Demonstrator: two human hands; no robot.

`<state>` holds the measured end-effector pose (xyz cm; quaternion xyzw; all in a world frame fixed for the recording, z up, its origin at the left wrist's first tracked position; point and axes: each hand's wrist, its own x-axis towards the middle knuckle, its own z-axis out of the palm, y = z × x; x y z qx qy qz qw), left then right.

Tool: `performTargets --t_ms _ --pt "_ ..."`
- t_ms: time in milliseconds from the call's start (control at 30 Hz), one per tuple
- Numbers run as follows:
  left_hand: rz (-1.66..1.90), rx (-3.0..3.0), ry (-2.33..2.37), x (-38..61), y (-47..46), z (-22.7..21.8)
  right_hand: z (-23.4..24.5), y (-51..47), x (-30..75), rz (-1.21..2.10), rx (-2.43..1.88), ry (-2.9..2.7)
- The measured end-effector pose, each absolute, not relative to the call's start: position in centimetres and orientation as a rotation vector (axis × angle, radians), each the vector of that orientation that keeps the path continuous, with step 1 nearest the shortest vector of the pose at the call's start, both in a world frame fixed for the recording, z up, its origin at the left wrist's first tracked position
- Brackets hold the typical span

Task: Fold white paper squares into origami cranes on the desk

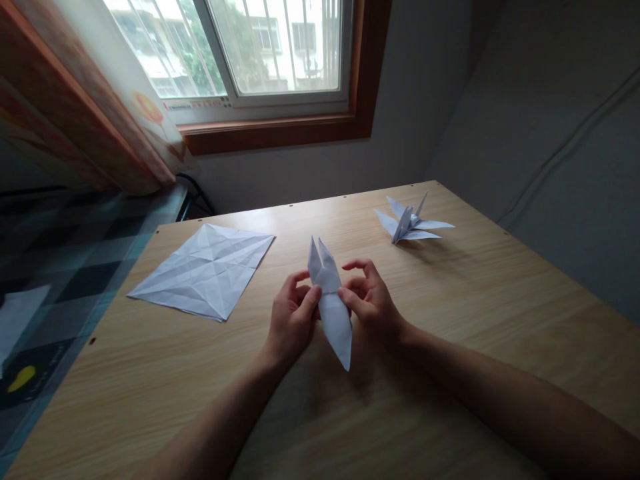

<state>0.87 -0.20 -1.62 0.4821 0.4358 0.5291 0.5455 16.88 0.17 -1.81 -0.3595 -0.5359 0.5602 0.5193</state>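
Item 1, far left: chequered dark-and-pale cloth surface [75, 260] beside the table, bearing a pale sheet edge at the frame border. Holds nothing else that can be made out.

Item 2: flat white square sheet of paper, heavily pre-creased [205, 270], lying unfolded on the light wooden table [500, 320], well apart from both hands.

Item 3: left hand [293, 317], closed in a pinch, thumb and fingers gripping the left edge of the piece described next.

Item 4: narrow white folded paper form, diamond-shaped with two pointed flaps at the far end [331, 303]. Held between the two hands just above the table at its centre, long axis running away from the person, lower tip pointing toward the wearer.

Item 5: right hand [370, 300], pinching the right edge of the same form; index finger raised and curled, not touching the paper.

Item 6, right: finished white paper crane with spread wings [411, 223], standing on the table near the far edge, apart from the hands.

Step in hand, as judged: a mid-stage fold, the form narrowed but neck, tail and wings not yet shaped. The next move likely calls for a steady pinch on both sides and a clean, symmetric crease at the pointed flaps.

Containers: none in view; all paper rests on or above the bare table.
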Motion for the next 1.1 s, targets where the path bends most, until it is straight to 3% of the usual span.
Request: performTargets --t_ms 200,500,1100 --pt "1.339 1.21 1.049 1.0 -0.4 -1.5 -1.9 0.7 17.5 1.202 -0.884 -1.417" --pt "1.189 1.256 1.03 0.4 -0.4 -1.5 -1.6 1.0 18.0 1.506 -0.775 -1.262" --pt "1.175 1.264 0.988 0.5 -0.4 -1.2 -1.8 1.3 18.1 1.425 -0.824 -1.255"
